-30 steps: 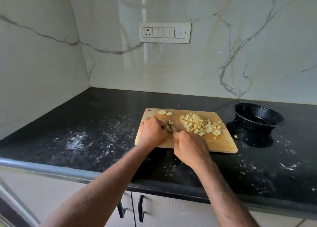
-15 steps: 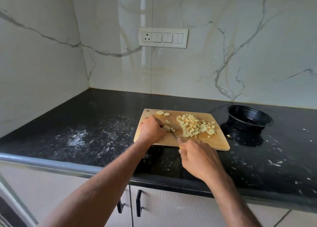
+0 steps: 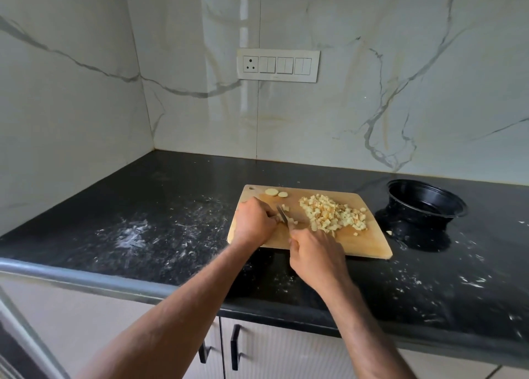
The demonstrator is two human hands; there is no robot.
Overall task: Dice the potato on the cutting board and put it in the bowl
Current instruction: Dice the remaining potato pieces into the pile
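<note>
Dicing is mid-way: the left hand (image 3: 253, 222) pins a small potato piece (image 3: 278, 217) on the cutting board (image 3: 369, 244), fingers curled over it, the right hand (image 3: 316, 257) grips the knife (image 3: 282, 214), the diced potato (image 3: 333, 214) awaits scooping into the seemingly empty black bowl (image 3: 426, 198)

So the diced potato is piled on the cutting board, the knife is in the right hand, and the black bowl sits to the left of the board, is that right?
Not quite: the head view shows the black bowl to the right of the cutting board, not the left. The rest holds: the diced potato is piled on the board and the right hand grips the knife.
</note>
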